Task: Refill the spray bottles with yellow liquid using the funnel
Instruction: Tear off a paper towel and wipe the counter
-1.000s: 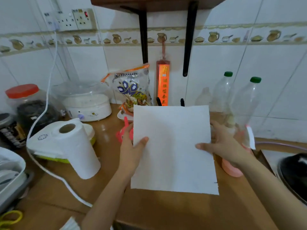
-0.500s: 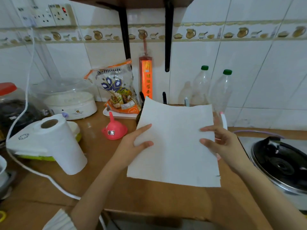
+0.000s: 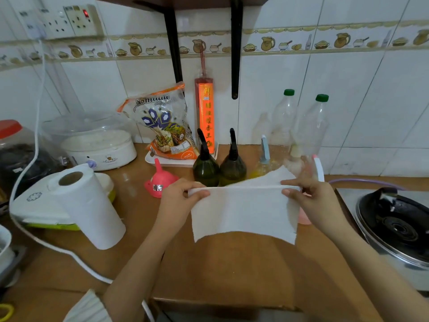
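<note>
Head view: left hand [image 3: 183, 196] and right hand [image 3: 308, 196] each pinch the folded white paper towel sheet [image 3: 243, 212], hanging just before two dark green spray bottles [image 3: 219, 166]; beside them, the pink plastic funnel [image 3: 159, 182] lies unused, so the towel could snag and topple a bottle

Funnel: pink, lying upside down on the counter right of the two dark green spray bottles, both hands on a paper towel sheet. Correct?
Not quite. In the head view the pink funnel sits left of the two dark green spray bottles, not right. The rest holds: it lies upside down on the counter, and the left hand and right hand both hold the paper towel sheet.
</note>
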